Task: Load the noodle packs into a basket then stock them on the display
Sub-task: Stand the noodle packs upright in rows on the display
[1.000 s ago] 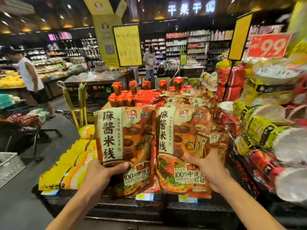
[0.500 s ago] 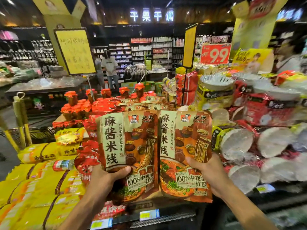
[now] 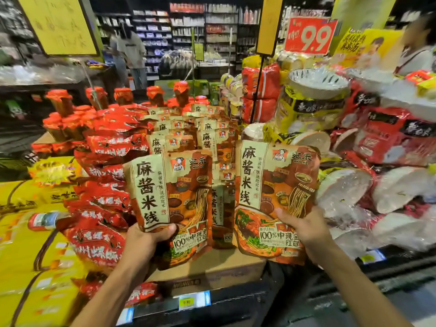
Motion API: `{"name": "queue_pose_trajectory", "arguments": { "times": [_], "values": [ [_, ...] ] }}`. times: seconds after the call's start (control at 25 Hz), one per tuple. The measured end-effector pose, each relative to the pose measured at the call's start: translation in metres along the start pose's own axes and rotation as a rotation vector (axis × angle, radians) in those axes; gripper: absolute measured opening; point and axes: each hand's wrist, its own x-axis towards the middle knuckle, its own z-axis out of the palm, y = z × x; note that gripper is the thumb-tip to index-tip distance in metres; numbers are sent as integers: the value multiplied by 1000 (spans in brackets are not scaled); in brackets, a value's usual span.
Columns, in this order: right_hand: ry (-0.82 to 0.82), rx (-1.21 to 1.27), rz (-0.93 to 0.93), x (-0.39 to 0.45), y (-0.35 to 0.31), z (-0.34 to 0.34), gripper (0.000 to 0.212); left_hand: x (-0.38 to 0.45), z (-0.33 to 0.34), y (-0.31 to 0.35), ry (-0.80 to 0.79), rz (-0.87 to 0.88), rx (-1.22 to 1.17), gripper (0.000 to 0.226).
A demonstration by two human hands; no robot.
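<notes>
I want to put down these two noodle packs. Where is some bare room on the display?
The only bare patch is the cardboard box top, in front of the standing rows of same noodle packs, below the pack in the left hand and the pack in the right hand. Red packs crowd the left; wrapped bowls crowd the right.

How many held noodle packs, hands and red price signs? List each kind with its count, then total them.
Held rice noodle packs: 2, one in the left hand, one in the right hand
Hands: 2
Red 9.9 price sign: 1
Total: 5
</notes>
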Motion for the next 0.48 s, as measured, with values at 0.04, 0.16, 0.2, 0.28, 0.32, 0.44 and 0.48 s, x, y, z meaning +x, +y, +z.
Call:
{"name": "queue_pose_trajectory", "arguments": {
  "times": [0.04, 0.16, 0.2, 0.28, 0.32, 0.44, 0.48],
  "values": [
    [-7, 2, 8, 6, 6, 1, 16, 7, -1, -9, 13, -10, -3, 33],
    [-19, 14, 26, 17, 25, 1, 17, 21, -5, -34, 49, -51, 2, 34],
    [-27, 3, 39, 21, 33, 2, 18, 24, -6, -43, 58, -62, 8, 35],
    [-71, -41, 51, 30, 50, 4, 19, 29, -6, -59, 73, -86, 20, 34],
    [-105, -65, 52, 35, 59, 5, 18, 31, -6, -67, 86, -99, 22, 34],
    [-168, -86, 116, 46, 84, 7, 13, 35, -6, -93, 157, -148, 19, 37],
    [-181, -75, 146, 48, 91, 9, 13, 35, -7, -100, 175, -159, 27, 37]
  ]
}}
